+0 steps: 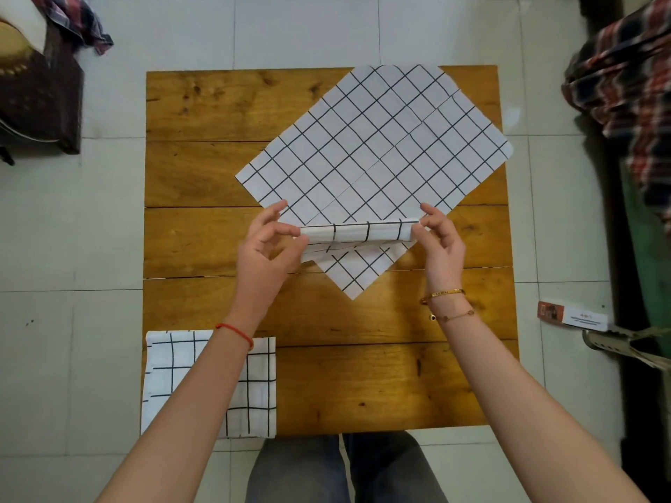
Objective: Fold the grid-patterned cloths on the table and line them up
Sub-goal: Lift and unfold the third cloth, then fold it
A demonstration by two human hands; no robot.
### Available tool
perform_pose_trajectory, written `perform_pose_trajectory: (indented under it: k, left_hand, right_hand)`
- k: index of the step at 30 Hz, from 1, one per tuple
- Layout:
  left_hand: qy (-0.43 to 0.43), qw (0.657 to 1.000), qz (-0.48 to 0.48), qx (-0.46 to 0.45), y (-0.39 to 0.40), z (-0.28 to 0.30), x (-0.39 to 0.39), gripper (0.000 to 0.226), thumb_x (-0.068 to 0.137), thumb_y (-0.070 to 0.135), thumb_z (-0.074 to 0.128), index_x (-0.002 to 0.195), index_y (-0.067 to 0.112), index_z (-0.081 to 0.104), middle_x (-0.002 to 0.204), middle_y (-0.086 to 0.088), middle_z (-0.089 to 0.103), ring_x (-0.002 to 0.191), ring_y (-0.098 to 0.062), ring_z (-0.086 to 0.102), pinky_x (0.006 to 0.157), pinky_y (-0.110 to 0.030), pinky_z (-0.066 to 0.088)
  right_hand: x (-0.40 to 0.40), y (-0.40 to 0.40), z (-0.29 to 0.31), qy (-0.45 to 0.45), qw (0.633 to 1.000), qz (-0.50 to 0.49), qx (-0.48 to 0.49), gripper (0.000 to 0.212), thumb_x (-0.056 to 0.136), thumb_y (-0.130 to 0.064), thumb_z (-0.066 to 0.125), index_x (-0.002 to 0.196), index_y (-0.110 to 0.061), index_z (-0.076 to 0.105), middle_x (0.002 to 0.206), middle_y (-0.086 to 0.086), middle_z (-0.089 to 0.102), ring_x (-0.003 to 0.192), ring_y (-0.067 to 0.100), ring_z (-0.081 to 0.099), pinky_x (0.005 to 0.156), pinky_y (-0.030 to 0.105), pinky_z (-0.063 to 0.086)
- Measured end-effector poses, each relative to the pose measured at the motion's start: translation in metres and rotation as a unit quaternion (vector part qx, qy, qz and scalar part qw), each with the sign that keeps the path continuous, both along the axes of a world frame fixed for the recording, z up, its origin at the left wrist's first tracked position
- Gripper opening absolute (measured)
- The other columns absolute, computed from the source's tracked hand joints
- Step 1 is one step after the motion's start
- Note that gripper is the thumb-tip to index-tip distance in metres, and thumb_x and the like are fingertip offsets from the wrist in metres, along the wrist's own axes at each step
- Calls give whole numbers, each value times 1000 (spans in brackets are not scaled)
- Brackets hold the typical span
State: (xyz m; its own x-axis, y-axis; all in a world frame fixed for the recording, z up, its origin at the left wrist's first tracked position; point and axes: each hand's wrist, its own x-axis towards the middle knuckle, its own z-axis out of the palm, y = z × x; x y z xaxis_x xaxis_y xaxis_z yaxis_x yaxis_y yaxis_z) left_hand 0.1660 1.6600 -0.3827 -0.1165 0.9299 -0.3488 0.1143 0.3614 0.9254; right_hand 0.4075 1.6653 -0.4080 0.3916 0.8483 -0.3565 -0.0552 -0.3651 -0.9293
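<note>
A view from above onto a square wooden desk [203,168] standing on a pale tiled floor [308,27]. A large white cloth with a black grid [377,139] lies spread flat and turned like a diamond over the far right part of the desk; its far corner reaches the desk's far edge and its right corner hangs slightly past the right edge. The near part of this cloth is lifted into a fold near the desk's middle, with its pointed corner resting on the wood just below the fold.

The left hand [268,245] pinches the left end of the fold between thumb and fingertips. The right hand [439,241] pinches the right end the same way. Both hands are curled on the cloth, level with each other.

A folded grid cloth [261,386] lies squared into the desk's near left corner, partly hidden by the left forearm.

The left wrist wears a red string [236,332]; the right wrist wears gold bracelets [444,303]. Plaid fabric [624,78] hangs at the right, beyond the desk.
</note>
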Motion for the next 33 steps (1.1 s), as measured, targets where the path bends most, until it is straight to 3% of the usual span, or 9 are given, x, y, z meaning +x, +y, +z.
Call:
perform_pose_trajectory:
  k: [3, 6, 8, 11, 14, 22, 25, 29, 33]
  left_hand:
    - [-26, 999, -6, 32, -2, 9, 2, 7, 86, 5, 67, 92, 5, 65, 130, 1, 61, 123, -6, 54, 103, -30, 45]
    - [-28, 999, 20, 19, -3, 17, 5, 11, 86, 8, 69, 96, 8, 66, 103, -3, 71, 106, -13, 64, 97, -37, 50]
    - [-29, 998, 51, 5, -3, 18, 7, 14, 84, 9, 71, 98, 10, 68, 96, -4, 70, 94, -13, 66, 88, -30, 54]
    - [-36, 996, 74, -31, 0, 11, 7, 21, 84, 8, 71, 105, 9, 67, 99, -4, 69, 89, -7, 67, 82, -21, 55]
    - [-20, 995, 61, -78, 4, -5, 6, 30, 84, 7, 70, 113, 11, 64, 107, -1, 69, 93, -4, 67, 81, -20, 55]
    - [55, 983, -19, -171, 9, -56, 6, 40, 87, 3, 64, 124, 12, 54, 120, 2, 60, 94, -5, 61, 64, -12, 51]
    - [93, 982, -54, -156, 6, -66, 4, 47, 87, 6, 66, 130, 12, 50, 124, 2, 57, 104, -8, 56, 72, -12, 48]
    - [249, 959, -117, -75, -3, -70, 2, 58, 85, 8, 66, 138, 16, 43, 130, 3, 50, 119, -11, 46, 99, -25, 44]
    - [407, 882, -238, 7, -10, -73, 2, 62, 89, 15, 60, 146, 18, 35, 147, 2, 39, 138, -18, 29, 114, -39, 31]
  right_hand:
    - [-3, 0, 18, 28, 998, -5, 61, 20, 87, 3, 55, 78, -15, 53, 123, 6, 62, 115, 7, 57, 85, 12, 45]
    - [-4, 3, 29, 38, 995, -1, 90, 14, 87, 3, 54, 81, -10, 53, 92, 6, 67, 90, 11, 64, 79, 18, 48]
    - [-4, 6, 30, 23, 997, -6, 79, 11, 88, -2, 58, 83, -11, 55, 72, -2, 55, 68, 7, 52, 68, 18, 46]
    - [-7, 9, 23, -21, 999, 2, 41, 6, 89, -9, 60, 84, -11, 58, 62, -9, 42, 58, 3, 41, 61, 17, 41]
    - [-11, 13, 7, -56, 998, 15, -40, 4, 88, -9, 61, 92, -10, 59, 60, -12, 46, 51, -2, 40, 53, 13, 38]
    - [-18, 15, -39, -146, 966, 102, -186, 21, 88, -9, 55, 109, -8, 58, 77, -7, 54, 65, 5, 49, 58, 14, 40]
    - [-19, 15, -46, -203, 952, 112, -201, 20, 89, -11, 55, 109, -10, 59, 91, -1, 58, 80, 12, 54, 63, 16, 43]
    - [-20, 12, -53, -318, 921, 159, -159, 24, 88, -9, 52, 112, -8, 56, 108, 7, 58, 100, 20, 55, 88, 29, 47]
    - [-40, 10, -51, -480, 812, 331, -21, 37, 90, -15, 45, 127, -10, 51, 128, 6, 53, 120, 23, 44, 104, 33, 37]
